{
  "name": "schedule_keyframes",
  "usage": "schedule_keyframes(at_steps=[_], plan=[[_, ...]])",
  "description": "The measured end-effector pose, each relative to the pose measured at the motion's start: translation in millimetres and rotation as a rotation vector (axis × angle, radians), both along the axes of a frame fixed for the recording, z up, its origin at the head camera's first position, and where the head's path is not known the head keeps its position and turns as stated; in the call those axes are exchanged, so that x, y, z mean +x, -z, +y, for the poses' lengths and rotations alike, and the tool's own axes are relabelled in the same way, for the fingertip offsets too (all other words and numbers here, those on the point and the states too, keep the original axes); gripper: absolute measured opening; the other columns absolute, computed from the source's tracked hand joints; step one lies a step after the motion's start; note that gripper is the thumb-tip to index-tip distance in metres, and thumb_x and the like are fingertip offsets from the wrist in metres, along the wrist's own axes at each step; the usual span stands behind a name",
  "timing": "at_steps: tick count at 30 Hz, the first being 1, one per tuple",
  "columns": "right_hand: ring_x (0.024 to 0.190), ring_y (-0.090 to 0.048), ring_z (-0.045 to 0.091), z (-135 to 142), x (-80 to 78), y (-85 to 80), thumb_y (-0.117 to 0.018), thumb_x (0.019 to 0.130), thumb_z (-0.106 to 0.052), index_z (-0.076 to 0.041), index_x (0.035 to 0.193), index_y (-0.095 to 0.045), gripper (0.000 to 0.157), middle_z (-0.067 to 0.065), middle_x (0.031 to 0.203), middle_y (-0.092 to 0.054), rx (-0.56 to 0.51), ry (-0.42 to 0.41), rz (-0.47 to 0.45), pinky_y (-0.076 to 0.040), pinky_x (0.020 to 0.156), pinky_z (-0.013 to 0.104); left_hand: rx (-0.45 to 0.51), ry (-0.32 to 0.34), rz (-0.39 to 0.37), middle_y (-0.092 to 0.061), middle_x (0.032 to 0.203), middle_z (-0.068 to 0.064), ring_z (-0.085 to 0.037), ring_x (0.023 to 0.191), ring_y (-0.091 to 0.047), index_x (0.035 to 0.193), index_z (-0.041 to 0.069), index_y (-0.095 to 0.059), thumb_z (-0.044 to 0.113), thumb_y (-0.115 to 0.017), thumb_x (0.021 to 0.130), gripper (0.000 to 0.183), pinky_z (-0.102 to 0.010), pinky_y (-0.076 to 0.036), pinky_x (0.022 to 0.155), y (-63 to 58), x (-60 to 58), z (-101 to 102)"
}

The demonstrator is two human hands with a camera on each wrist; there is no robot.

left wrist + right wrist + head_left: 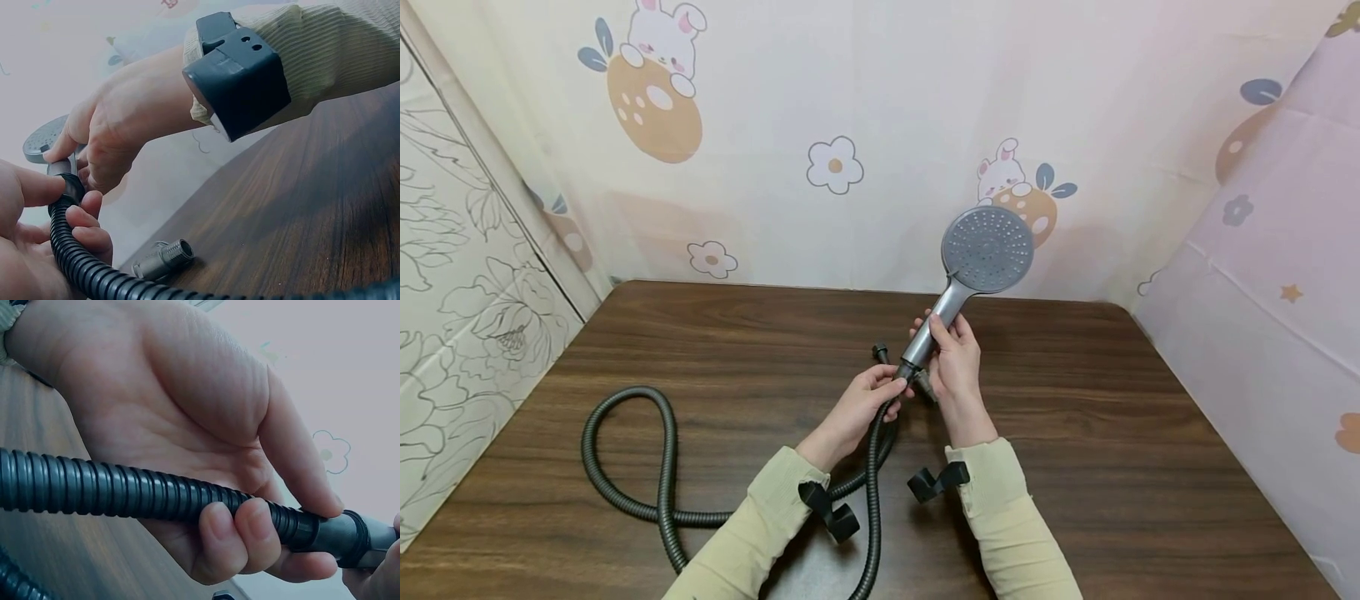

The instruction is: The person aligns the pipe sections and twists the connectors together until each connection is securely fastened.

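Note:
A grey shower head [988,250] is held up over the table's far side, its round nozzle face towards me. My right hand [957,362] grips its handle [946,307], thumb along the front. At the handle's lower end, my left hand [857,412] pinches the collar of a black ribbed hose [872,500]. In the right wrist view, the left fingers curl round the hose [119,490] and the thumb presses on the smooth collar [334,537]. Collar and handle meet there; how tightly they are joined I cannot tell. A threaded metal fitting [164,261] lies on the table below the hands.
The hose's far end [880,353] lies behind the left hand. A hose loop [628,396] spreads across the left of the brown wooden table [1112,467]. Patterned curtains [895,100] stand behind and beside the table. Black camera mounts [938,482] are strapped to both wrists.

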State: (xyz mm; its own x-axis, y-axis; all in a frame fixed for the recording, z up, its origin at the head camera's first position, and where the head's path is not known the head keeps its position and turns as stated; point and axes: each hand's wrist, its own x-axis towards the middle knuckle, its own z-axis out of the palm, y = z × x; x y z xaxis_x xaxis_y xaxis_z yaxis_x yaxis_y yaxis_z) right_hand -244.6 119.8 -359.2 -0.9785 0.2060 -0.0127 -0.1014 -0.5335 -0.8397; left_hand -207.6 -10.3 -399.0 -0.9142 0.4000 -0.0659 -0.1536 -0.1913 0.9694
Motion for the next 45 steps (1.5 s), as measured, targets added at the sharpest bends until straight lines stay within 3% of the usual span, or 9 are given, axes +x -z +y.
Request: schedule_keyframes(at_steps=[7, 13, 20, 26, 35, 45], plan=[[0.099, -0.058, 0.023, -0.3, -0.6, 0.5, -0.047, 0.093, -0.005, -0.003, 0.132, -0.039, 0.040, 0.007, 0.108, -0.052, 0.017, 0.011, -0.001, -0.048, 0.086, 0.033, 0.000, -0.013, -0.021, -0.063, 0.084, 0.000, -0.010, 0.057, -0.043, 0.120, 0.001, -0.047, 0.020, -0.043, 0.096, 0.031, -0.021, -0.037, 0.055, 0.4, 0.9, -0.2], [0.092, -0.059, 0.018, -1.1, -0.6, 0.8, -0.047, 0.093, -0.005, -0.002, 0.132, -0.039, 0.040, 0.008, 0.108, -0.052, 0.010, 0.011, 0.005, -0.048, 0.087, 0.034, 0.019, -0.018, -0.053, -0.062, 0.086, -0.003, -0.010, 0.058, -0.043, 0.121, 0.001, -0.046, 0.018, -0.037, 0.098, 0.031, -0.022, -0.038, 0.056, -1.6, 1.8, -0.5], [0.086, -0.060, 0.013, -1.1, -1.3, -0.6, -0.047, 0.093, -0.005, -0.002, 0.131, -0.040, 0.039, 0.006, 0.106, -0.053, 0.005, 0.017, -0.002, -0.048, 0.087, 0.033, -0.001, -0.023, -0.003, -0.062, 0.097, -0.016, -0.009, 0.058, -0.044, 0.120, 0.000, -0.045, 0.019, -0.043, 0.096, 0.031, -0.021, -0.038, 0.056, -3.8, 2.7, 0.3], [0.089, -0.060, 0.015, -1.2, -0.1, -2.0, -0.047, 0.093, -0.005, -0.003, 0.131, -0.040, 0.039, 0.006, 0.106, -0.053, 0.010, 0.018, -0.015, -0.048, 0.086, 0.032, 0.010, -0.036, 0.020, -0.061, 0.094, -0.012, -0.010, 0.058, -0.044, 0.120, 0.000, -0.044, 0.015, -0.047, 0.094, 0.030, -0.022, -0.038, 0.056, -3.2, 2.6, 0.8], [0.099, -0.057, 0.022, -1.4, 2.0, -1.3, -0.047, 0.093, -0.007, -0.004, 0.133, -0.038, 0.041, 0.006, 0.108, -0.052, 0.018, 0.011, -0.019, -0.038, 0.098, 0.044, 0.008, -0.061, 0.014, -0.060, 0.100, -0.020, -0.011, 0.058, -0.045, 0.119, 0.001, -0.043, 0.011, -0.051, 0.091, 0.031, -0.022, -0.038, 0.056, 1.1, 0.8, 2.0], [0.103, -0.056, 0.024, -0.5, 1.6, -0.5, -0.048, 0.093, -0.007, -0.004, 0.134, -0.038, 0.042, 0.006, 0.109, -0.052, 0.011, 0.010, -0.032, -0.043, 0.095, 0.039, 0.032, -0.064, -0.027, -0.056, 0.102, -0.024, -0.010, 0.059, -0.047, 0.120, -0.001, -0.043, 0.016, -0.036, 0.098, 0.028, -0.021, -0.040, 0.057, -0.7, 2.5, 1.1]])
